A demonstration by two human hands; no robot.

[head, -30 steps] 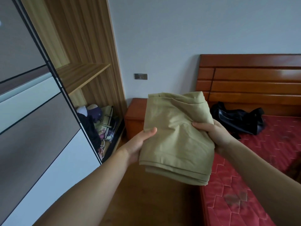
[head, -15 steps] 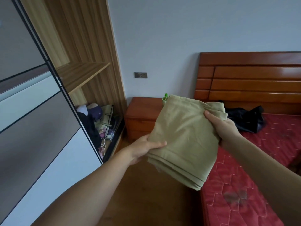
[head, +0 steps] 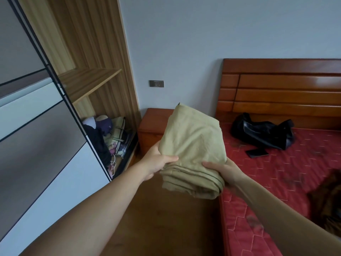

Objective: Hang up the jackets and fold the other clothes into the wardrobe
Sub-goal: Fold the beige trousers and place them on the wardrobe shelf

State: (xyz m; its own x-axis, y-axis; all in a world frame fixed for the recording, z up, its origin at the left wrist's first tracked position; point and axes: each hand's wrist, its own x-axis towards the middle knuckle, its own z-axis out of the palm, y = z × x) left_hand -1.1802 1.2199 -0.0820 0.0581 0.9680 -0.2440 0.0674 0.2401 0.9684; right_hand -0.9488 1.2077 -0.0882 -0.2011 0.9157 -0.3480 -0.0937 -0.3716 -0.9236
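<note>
A folded khaki garment (head: pixel 193 145) is held in the air between the bed and the wardrobe. My left hand (head: pixel 156 163) grips its lower left edge, thumb on top. My right hand (head: pixel 223 169) grips its lower right edge, thumb on top and fingers underneath. The wooden wardrobe (head: pixel 96 58) stands open at the left, with a bare shelf (head: pixel 86 84) and a pile of clothes and bags (head: pixel 108 135) at the bottom. A black jacket (head: pixel 262 133) lies crumpled on the red mattress (head: pixel 295 172) near the headboard.
A sliding wardrobe door (head: pixel 36 145) of grey and white panels fills the left. A wooden nightstand (head: pixel 153 124) sits between wardrobe and bed. A dark phone (head: pixel 257 152) lies on the mattress. A brown garment (head: pixel 326 198) shows at the right edge. Wooden floor lies below.
My right hand has moved from the garment's upper right edge down to its lower right edge. The bundle has turned more upright and shifted slightly right.
</note>
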